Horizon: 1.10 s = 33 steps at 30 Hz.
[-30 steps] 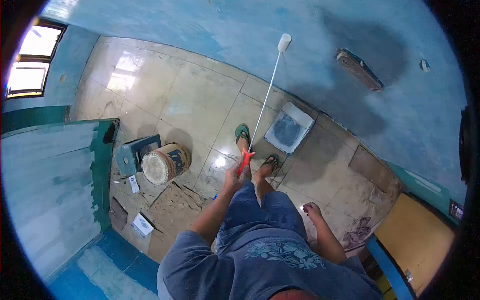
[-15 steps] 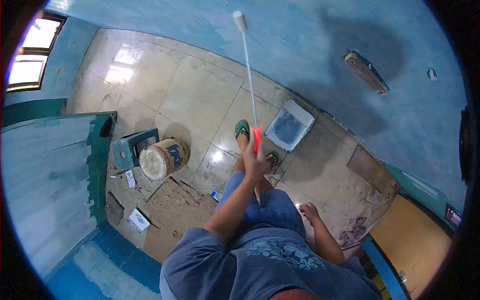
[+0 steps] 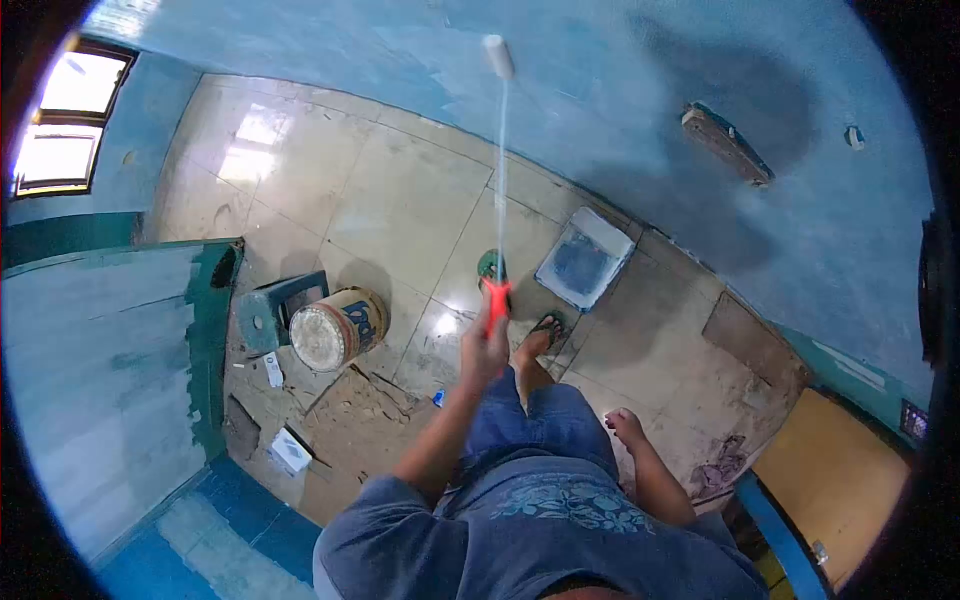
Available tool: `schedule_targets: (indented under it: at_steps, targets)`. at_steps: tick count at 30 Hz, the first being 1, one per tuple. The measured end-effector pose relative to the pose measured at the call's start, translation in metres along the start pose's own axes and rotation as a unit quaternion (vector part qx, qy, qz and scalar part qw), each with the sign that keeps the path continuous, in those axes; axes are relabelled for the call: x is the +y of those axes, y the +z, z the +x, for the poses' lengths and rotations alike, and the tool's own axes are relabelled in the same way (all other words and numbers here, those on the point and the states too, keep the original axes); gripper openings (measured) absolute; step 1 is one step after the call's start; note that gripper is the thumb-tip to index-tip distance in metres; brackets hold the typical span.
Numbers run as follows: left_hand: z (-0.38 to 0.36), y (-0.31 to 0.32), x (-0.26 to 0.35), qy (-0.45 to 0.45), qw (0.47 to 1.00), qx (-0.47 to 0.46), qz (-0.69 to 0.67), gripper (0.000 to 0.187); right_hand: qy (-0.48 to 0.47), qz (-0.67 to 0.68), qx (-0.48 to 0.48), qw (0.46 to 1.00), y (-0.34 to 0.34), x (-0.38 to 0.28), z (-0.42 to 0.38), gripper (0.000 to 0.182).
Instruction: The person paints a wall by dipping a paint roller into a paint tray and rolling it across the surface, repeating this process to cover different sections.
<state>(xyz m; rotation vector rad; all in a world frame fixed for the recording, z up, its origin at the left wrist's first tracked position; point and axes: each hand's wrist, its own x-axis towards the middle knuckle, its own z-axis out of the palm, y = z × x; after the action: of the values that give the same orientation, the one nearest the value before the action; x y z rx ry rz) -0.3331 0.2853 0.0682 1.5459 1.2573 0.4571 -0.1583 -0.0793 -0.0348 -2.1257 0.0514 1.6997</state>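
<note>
My left hand is closed around the red handle of a paint roller, its long thin rod reaching up and away from me. The white roller head overlaps the blue wall at the top of the view. My right hand hangs by my hip with loosely bent fingers and nothing visible in it. Beyond my sandalled feet, a paint tray with bluish paint in it lies on the tiled floor near the wall's base.
To the left a paint bucket stands against a blue-green stool. A flattened brown sheet and a small white box lie nearby. A wooden piece juts from the wall. At lower right is a tan board.
My left hand has moved slightly left and back toward me with the paint roller. The roller head has shifted a little right and lower in the view. My right hand stays by my hip.
</note>
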Motion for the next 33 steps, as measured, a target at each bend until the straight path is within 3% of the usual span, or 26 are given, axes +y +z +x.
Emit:
schedule_targets:
  at_steps: [1,3,6,7,9,11,12,13,15,17,20,22,24,27,31,33]
  targets:
    - [-0.019,0.016,-0.006,0.068,0.995,-0.043,-0.061,0.055,-0.022,0.0,-0.007,1.0,-0.001,0.001,0.003,0.019]
    - [-0.07,0.042,-0.011,0.028,0.993,-0.102,-0.046,0.056,-0.046,0.006,-0.011,0.999,-0.001,0.005,0.012,0.019]
    - [-0.074,0.064,-0.007,0.023,0.995,-0.085,-0.039,0.056,-0.074,0.045,-0.007,0.996,0.0,0.0,0.022,0.018]
    - [-0.065,0.059,0.009,0.026,0.995,-0.086,-0.04,0.056,-0.075,0.046,-0.004,0.996,0.0,-0.003,0.022,0.018]
    - [-0.03,0.046,0.034,0.103,0.992,0.033,-0.071,0.047,-0.09,0.059,-0.004,0.994,0.001,-0.006,0.019,0.018]
    - [0.006,0.027,0.028,-0.113,0.993,0.003,0.019,0.043,-0.088,0.084,-0.004,0.993,0.003,-0.005,0.013,0.018]
    - [0.033,0.019,0.042,-0.046,0.991,0.067,-0.11,0.041,-0.082,0.073,-0.003,0.994,0.003,0.002,0.015,0.019]
    - [0.069,0.019,-0.003,-0.015,0.98,0.112,-0.162,0.038,-0.076,0.062,-0.002,0.995,0.004,0.008,0.014,0.019]
    - [0.114,-0.017,0.033,-0.042,0.977,0.113,-0.178,0.033,-0.069,0.053,0.001,0.996,0.006,0.013,0.006,0.02]
    - [0.144,-0.039,0.041,-0.029,0.976,0.103,-0.189,0.042,-0.064,0.041,0.006,0.997,0.005,0.017,0.004,0.02]
    - [0.132,-0.047,0.043,-0.051,0.984,0.104,-0.137,0.042,-0.035,0.015,0.001,0.999,0.004,0.014,-0.001,0.02]
    - [0.085,-0.035,0.035,-0.031,0.982,0.109,-0.151,0.039,-0.039,0.015,-0.001,0.999,0.002,0.013,0.005,0.02]
    - [0.023,-0.016,0.022,-0.065,0.995,0.029,-0.065,0.049,-0.039,0.014,-0.003,0.999,0.0,0.01,0.007,0.02]
    - [-0.057,0.021,0.031,0.024,0.999,-0.039,-0.015,0.052,-0.06,0.024,-0.012,0.998,-0.006,-0.002,0.011,0.019]
    - [-0.067,0.039,0.031,-0.07,0.989,-0.059,-0.112,0.045,-0.085,0.056,-0.014,0.995,-0.011,-0.015,0.019,0.018]
    - [-0.035,0.034,0.028,0.039,0.999,0.001,-0.026,0.041,-0.083,0.063,-0.009,0.994,-0.015,-0.019,0.018,0.018]
